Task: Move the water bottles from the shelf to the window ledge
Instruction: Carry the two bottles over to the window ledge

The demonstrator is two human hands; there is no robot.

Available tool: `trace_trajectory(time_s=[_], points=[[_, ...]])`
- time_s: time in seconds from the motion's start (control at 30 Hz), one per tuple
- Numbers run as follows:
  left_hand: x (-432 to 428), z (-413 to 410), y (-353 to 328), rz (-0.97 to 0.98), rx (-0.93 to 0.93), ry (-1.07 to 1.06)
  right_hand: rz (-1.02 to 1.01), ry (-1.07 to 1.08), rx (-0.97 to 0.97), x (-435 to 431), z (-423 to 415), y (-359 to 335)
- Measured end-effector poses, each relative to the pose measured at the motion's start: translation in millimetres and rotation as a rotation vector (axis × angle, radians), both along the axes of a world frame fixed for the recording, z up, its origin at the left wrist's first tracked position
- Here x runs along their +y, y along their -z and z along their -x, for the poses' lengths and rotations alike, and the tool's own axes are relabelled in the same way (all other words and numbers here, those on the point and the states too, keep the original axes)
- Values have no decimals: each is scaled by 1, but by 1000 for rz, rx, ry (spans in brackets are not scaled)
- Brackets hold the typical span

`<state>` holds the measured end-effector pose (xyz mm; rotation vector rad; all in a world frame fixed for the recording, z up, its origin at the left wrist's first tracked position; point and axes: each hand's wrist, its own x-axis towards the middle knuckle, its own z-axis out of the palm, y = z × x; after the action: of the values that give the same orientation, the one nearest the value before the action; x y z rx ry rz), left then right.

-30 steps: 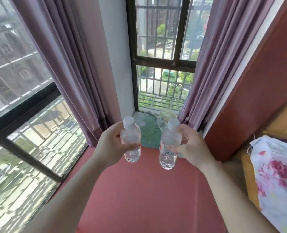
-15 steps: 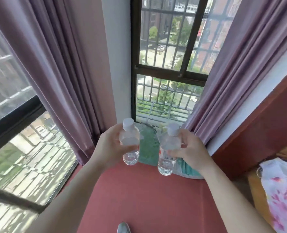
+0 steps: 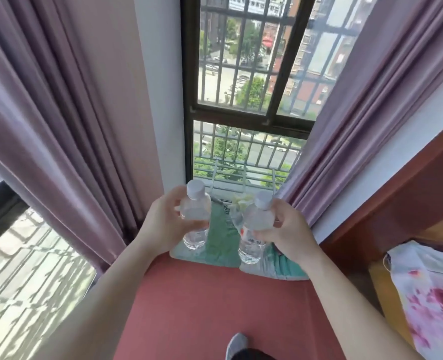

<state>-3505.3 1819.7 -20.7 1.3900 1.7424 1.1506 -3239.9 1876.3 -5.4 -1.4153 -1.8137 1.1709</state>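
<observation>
Both hands are raised side by side and apart, each wrapped round a bottle. The left hand (image 3: 163, 224) grips a clear plastic water bottle (image 3: 195, 216) with a white cap by its upper body, and the right hand (image 3: 288, 235) grips a second clear bottle (image 3: 254, 229) with a red-marked label. Both bottles are upright over the folded green cloth (image 3: 220, 245) at the far end of the red window ledge (image 3: 215, 307), below the barred window (image 3: 241, 87) and between mauve curtains (image 3: 59, 100). Whether their bases touch the cloth is unclear.
</observation>
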Motion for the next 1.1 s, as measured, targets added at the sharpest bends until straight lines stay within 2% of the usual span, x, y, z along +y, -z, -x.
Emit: trace_trajectory(time_s=[0.43, 0.77, 1.1], points=[[76, 12, -6, 40, 101, -27, 6, -26, 62, 90, 13, 11], [131, 7, 10, 127, 161, -64, 40, -127, 84, 165, 18, 39], [165, 27, 86, 223, 141, -45, 148, -124, 53, 193, 50, 119]])
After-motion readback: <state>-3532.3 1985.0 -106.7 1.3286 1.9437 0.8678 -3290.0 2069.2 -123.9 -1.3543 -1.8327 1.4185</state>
